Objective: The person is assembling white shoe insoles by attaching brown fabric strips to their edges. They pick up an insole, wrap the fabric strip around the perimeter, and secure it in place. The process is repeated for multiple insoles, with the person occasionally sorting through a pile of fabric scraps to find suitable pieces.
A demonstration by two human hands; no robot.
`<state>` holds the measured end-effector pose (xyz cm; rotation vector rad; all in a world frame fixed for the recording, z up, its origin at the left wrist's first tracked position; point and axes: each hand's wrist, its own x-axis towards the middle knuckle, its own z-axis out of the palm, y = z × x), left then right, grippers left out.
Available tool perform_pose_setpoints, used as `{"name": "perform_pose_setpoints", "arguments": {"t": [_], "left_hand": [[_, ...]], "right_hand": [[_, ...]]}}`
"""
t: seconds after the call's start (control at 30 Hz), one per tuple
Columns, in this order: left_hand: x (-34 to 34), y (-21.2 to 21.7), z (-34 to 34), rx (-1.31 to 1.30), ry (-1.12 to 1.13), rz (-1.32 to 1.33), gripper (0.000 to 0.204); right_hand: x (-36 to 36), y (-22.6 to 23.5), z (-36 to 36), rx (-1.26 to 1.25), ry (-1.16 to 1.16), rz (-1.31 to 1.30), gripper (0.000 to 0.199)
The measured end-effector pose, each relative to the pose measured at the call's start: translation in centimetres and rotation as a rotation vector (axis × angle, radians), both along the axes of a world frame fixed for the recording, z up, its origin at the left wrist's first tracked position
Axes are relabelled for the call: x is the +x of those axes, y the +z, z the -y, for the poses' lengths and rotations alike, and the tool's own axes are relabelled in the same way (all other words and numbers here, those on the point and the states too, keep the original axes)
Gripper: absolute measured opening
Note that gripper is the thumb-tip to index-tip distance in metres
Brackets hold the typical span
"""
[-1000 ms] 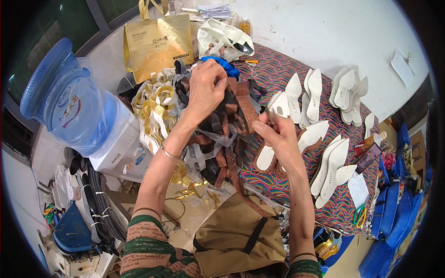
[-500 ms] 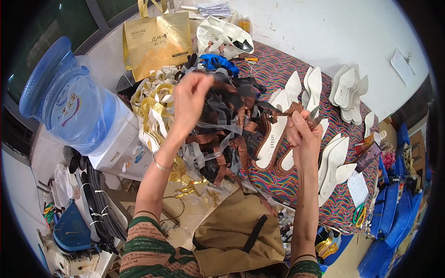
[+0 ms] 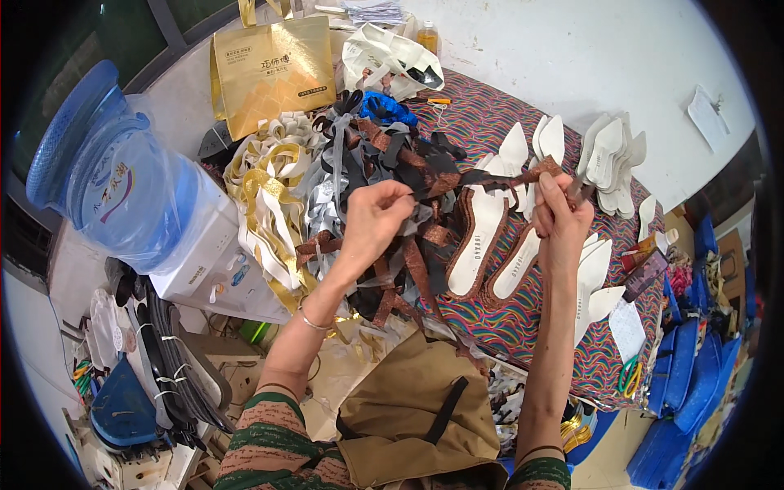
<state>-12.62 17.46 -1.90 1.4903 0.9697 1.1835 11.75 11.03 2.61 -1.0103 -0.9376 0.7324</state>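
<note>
My left hand [image 3: 374, 219] pinches a brown glittery strap [image 3: 457, 181] that stretches to the right, over a heap of brown, black and silver straps [image 3: 384, 163]. At the strap's other end my right hand [image 3: 562, 214] is closed on it, together with what looks like a small tool. Just below the taut strap lie two white shoe insoles with brown edging [image 3: 478, 241]. The strap hangs above the table's striped multicoloured cloth [image 3: 531, 318].
Gold and white ribbons [image 3: 265, 192] lie left of the heap. A blue water bottle [image 3: 110, 184] stands on a dispenser at far left. More white insoles [image 3: 608, 151] are at the back right. A gold paper bag [image 3: 273, 69] stands behind. A khaki bag [image 3: 416, 408] rests on my lap.
My left hand has come down from the back of the heap toward me. My right hand moved right and up, pulling the brown strap taut between both hands.
</note>
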Motion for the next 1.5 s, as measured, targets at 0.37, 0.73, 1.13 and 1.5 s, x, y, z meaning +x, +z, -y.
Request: {"name": "perform_pose_setpoints", "arguments": {"t": [0.37,0.73,1.13,1.5], "left_hand": [[-2.1,1.3,1.8,-0.159,-0.194,0.111,0.013],[-6.6,2.8,4.8,-0.079,-0.021,0.306,0.016],[-1.2,1.1,0.6,0.275,0.124,-0.284,0.024],[-2.8,1.6,-2.3,-0.275,-0.099,0.317,0.008]], "right_hand": [[-8.5,-2.6,-2.9,-0.138,0.01,0.476,0.028],[-7.9,-2.1,-6.4,-0.111,0.185,0.066,0.015],[-8.6,-2.8,-3.9,-0.115,0.342,-0.149,0.032],[-7.4,-2.7,-3.8,-0.089,0.243,-0.192,0.029]]}}
